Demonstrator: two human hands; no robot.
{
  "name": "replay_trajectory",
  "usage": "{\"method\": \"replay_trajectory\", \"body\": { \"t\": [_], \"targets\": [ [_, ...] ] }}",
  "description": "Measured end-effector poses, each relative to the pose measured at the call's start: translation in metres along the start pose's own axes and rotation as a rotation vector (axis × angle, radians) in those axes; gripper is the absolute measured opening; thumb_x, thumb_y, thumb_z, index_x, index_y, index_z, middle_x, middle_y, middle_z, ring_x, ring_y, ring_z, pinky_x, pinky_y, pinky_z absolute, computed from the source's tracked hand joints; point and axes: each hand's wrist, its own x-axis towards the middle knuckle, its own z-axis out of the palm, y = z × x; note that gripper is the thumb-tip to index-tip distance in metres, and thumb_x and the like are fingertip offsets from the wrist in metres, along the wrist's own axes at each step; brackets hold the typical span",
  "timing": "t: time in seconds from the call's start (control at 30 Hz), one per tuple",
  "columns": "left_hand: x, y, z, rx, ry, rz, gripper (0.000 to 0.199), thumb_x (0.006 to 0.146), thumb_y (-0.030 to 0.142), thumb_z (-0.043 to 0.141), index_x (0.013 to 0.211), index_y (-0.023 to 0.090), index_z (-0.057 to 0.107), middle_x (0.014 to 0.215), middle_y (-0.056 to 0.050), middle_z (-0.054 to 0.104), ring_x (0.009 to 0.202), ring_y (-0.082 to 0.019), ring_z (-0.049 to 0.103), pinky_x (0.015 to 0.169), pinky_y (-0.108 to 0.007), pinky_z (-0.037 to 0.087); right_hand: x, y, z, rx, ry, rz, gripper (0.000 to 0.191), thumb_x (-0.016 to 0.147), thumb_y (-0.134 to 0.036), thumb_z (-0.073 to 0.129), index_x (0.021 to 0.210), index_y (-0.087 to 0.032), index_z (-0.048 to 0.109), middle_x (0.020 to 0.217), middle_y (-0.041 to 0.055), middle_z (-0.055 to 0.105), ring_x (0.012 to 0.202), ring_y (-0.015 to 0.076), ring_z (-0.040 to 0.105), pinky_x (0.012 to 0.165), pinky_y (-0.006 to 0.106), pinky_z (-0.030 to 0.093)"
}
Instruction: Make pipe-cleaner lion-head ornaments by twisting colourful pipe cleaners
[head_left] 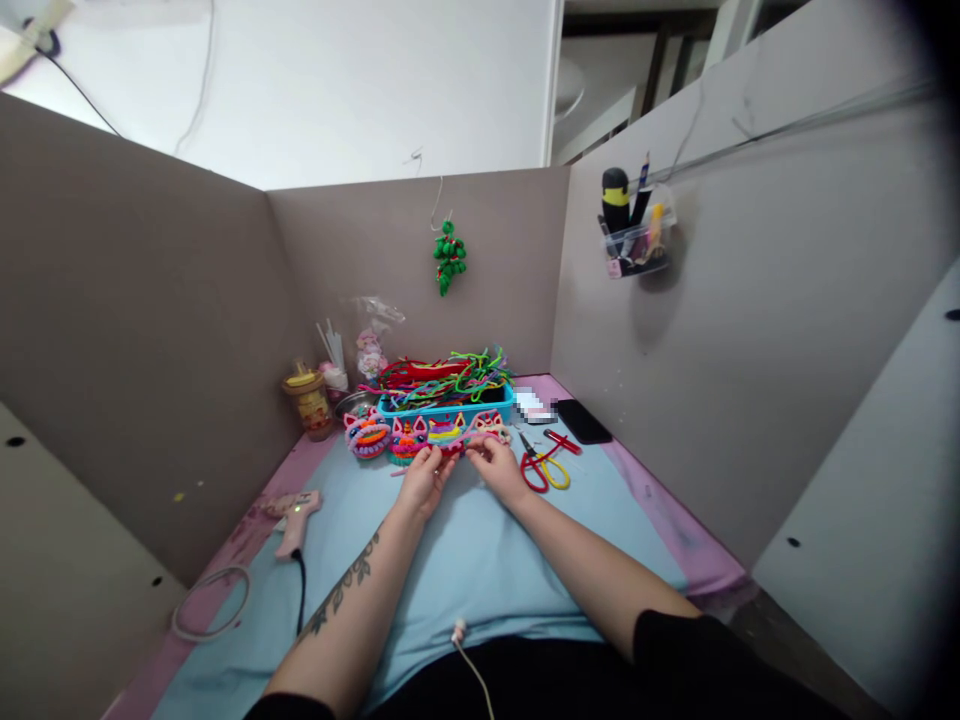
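Grey partition panels [420, 280], enclosing the work place on three sides. Bench [671, 530], pink at its edges, pale-blue cloth [480, 570] spread over the middle. Tray [397, 411], bright blue, at the rear, heaped with fuzzy stems [442, 375] in red, green and mixed colours. Hands, two, bare: left hand [425, 485] and right hand [495, 470], just in front of the tray, fingertips pinched narrow and near each other; contents entered last. Glue gun [298, 520], pink, lying at left, black cord [302, 590] running toward the left forearm. Phone [583, 421], black, flat at right rear. Scissors [534, 456], red and yellow handles, beside the right hand. Ornaments [367, 433], fuzzy, several, in a row before the tray. Held piece [452, 452], red and pink fuzzy strands, between the fingertips of both hands, before the ornaments; its join too small to make out. Handling note, as judged: steady with the left, bend with the right, pinch close to the join, press lightly to spare the pile, and turn any sharp ends inward.
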Motion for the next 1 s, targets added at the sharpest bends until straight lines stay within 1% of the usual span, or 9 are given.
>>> {"method": "replay_trajectory", "body": {
  "t": [0.13,0.23,0.3,0.37,0.5,0.57,0.67,0.73,1.0],
  "targets": [
    [0.005,0.002,-0.006,0.050,0.055,0.107,0.027,0.069,0.030,0.073,0.070,0.017,0.050,0.073,-0.002,0.065,0.079,-0.015,0.066,0.071,-0.024,0.050,-0.007,-0.015,-0.007,-0.202,-0.013,-0.229,0.017,0.082,-0.029,0.052,0.079,-0.019,0.066,0.071,0.0033,0.065,0.067,0.0169,0.059,0.066,0.030,0.047],
    [0.006,-0.001,-0.007,0.142,0.028,0.169,0.038,0.059,0.040,0.077,0.069,0.016,0.049,0.073,-0.002,0.065,0.077,-0.016,0.065,0.073,-0.028,0.049,-0.007,-0.023,-0.012,-0.331,0.110,-0.409,0.020,0.082,-0.028,0.054,0.097,-0.019,0.065,0.095,0.0085,0.065,0.095,0.0227,0.057,0.087,0.038,0.043],
    [0.006,-0.005,-0.006,0.217,0.004,0.191,0.042,0.055,0.044,0.077,0.069,0.016,0.049,0.070,-0.001,0.064,0.071,-0.016,0.064,0.072,-0.029,0.049,-0.005,-0.024,-0.013,-0.382,0.132,-0.460,0.029,0.081,-0.029,0.056,0.108,-0.019,0.062,0.108,0.0108,0.062,0.106,0.0249,0.052,0.094,0.042,0.039],
    [0.005,-0.007,-0.005,0.265,-0.012,0.209,0.044,0.053,0.046,0.077,0.067,0.016,0.048,0.065,0.001,0.062,0.066,-0.014,0.062,0.071,-0.029,0.048,-0.004,-0.022,-0.013,-0.375,0.070,-0.473,0.027,0.083,-0.029,0.054,0.107,-0.019,0.063,0.104,0.0099,0.064,0.102,0.0233,0.055,0.091,0.040,0.041],
    [0.005,-0.007,-0.004,0.216,-0.010,0.241,0.043,0.055,0.046,0.076,0.065,0.017,0.046,0.062,0.003,0.057,0.064,-0.011,0.058,0.072,-0.027,0.047,-0.008,-0.019,-0.008,-0.229,-0.077,-0.434,0.020,0.087,-0.028,0.049,0.083,-0.020,0.067,0.081,0.0053,0.067,0.081,0.0181,0.061,0.077,0.032,0.047],
    [0.005,-0.004,-0.005,0.172,-0.003,0.237,0.042,0.056,0.046,0.076,0.066,0.017,0.047,0.066,0.002,0.059,0.066,-0.011,0.058,0.074,-0.027,0.047,-0.011,-0.018,-0.003,-0.120,-0.097,-0.307,0.021,0.086,-0.030,0.048,0.081,-0.020,0.066,0.074,0.0040,0.066,0.071,0.0165,0.061,0.068,0.029,0.048],
    [0.003,0.000,-0.005,0.151,-0.017,0.201,0.041,0.056,0.045,0.076,0.068,0.016,0.048,0.073,0.000,0.062,0.072,-0.013,0.059,0.075,-0.027,0.046,-0.013,-0.017,0.005,0.058,-0.094,-0.013,0.019,0.085,-0.032,0.047,0.090,-0.020,0.062,0.057,-0.0021,0.059,0.044,0.0127,0.053,0.047,0.024,0.043],
    [0.001,0.000,-0.004,0.155,-0.030,0.186,0.041,0.057,0.044,0.076,0.068,0.016,0.048,0.073,-0.001,0.062,0.072,-0.013,0.059,0.075,-0.027,0.046,-0.012,-0.017,0.007,0.089,-0.076,0.065,0.018,0.083,-0.032,0.050,0.093,-0.020,0.060,0.051,-0.0050,0.054,0.038,0.0116,0.048,0.041,0.023,0.038],
    [-0.001,-0.006,-0.001,0.214,-0.063,0.216,0.040,0.059,0.043,0.075,0.066,0.017,0.045,0.063,0.003,0.056,0.066,-0.011,0.056,0.077,-0.029,0.047,-0.009,-0.013,0.001,-0.306,-0.064,-0.280,0.020,0.087,-0.030,0.046,0.088,-0.021,0.064,0.080,0.0040,0.067,0.073,0.0166,0.060,0.069,0.026,0.044]
  ]
}}
